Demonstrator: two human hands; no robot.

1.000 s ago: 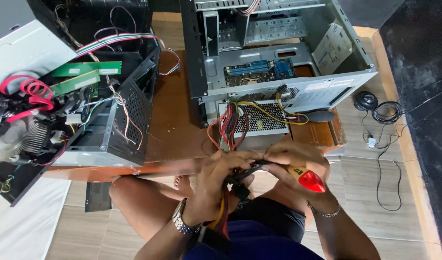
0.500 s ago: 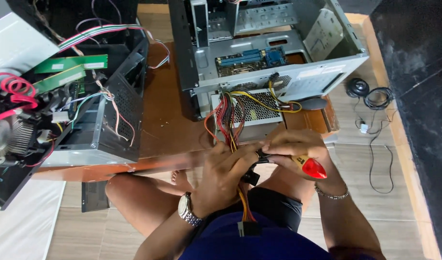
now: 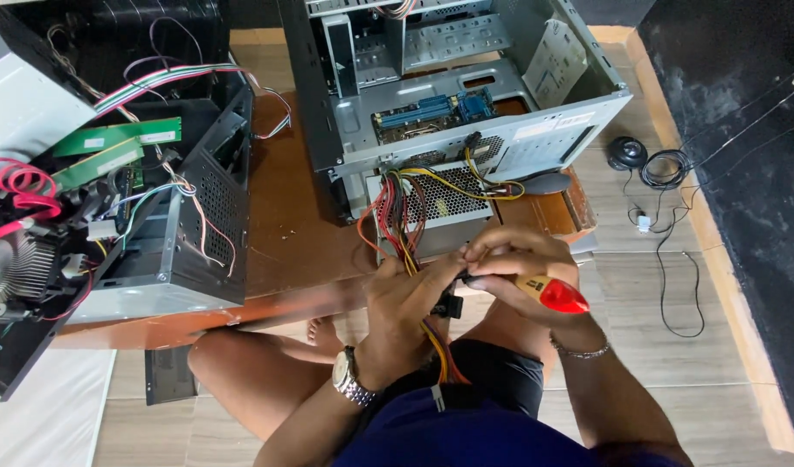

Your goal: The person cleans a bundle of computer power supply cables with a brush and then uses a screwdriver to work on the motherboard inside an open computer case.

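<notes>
- Both hands sit slightly higher and closer to the worktop edge than half a second ago, and the bundle of wires between them is drawn up tighter.
- Left hand point(image 3: 405, 303), with a silver metal wristwatch point(image 3: 352, 380) on its wrist, is curled closed around a small black plastic connector point(image 3: 449, 303) at the end of a red, yellow and orange wire bundle point(image 3: 395, 227).
- Right hand point(image 3: 516, 259) is wrapped shut around a screwdriver with a red and yellow handle point(image 3: 548, 292), its fingertips meeting the connector; a thin bracelet point(image 3: 580, 352) circles that wrist.
- Wires run up from the connector to a grey perforated metal power supply box point(image 3: 440, 197) on the brown wooden worktop point(image 3: 284, 216).
- Behind it stands an open grey computer case point(image 3: 535, 130) holding a blue circuit board point(image 3: 427, 112).
- Further left lies a second open case point(image 3: 168, 251) with green cards point(image 3: 111, 143) and red cables point(image 3: 21, 186).
</notes>
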